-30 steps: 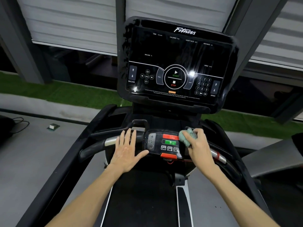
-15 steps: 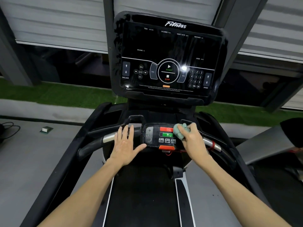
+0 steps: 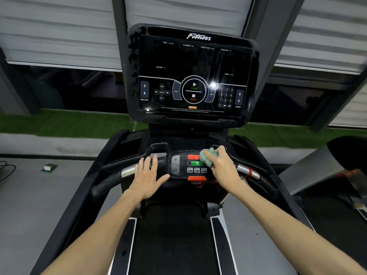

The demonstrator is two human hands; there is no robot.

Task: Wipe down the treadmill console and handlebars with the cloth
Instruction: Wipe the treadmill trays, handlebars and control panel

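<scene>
A black treadmill console (image 3: 193, 76) with a dark touch panel stands upright ahead of me. Below it a small control pad (image 3: 184, 165) with red, green and orange buttons sits in the middle of the handlebar (image 3: 111, 183). My right hand (image 3: 222, 167) grips a crumpled pale green cloth (image 3: 206, 157) and presses it on the right part of the pad, over the red and green buttons. My left hand (image 3: 148, 175) lies flat with fingers spread on the handlebar just left of the pad, its thumb touching the pad's edge.
The treadmill belt (image 3: 170, 241) runs below between grey side rails. A second treadmill (image 3: 325, 171) stands to the right. On the grey floor at left lie a small box (image 3: 48, 167) and a black cable (image 3: 8, 169). Green turf and shuttered windows lie behind.
My right hand has slid the cloth leftward from the pad's right edge onto the red and green buttons. My left hand stays flat on the handlebar.
</scene>
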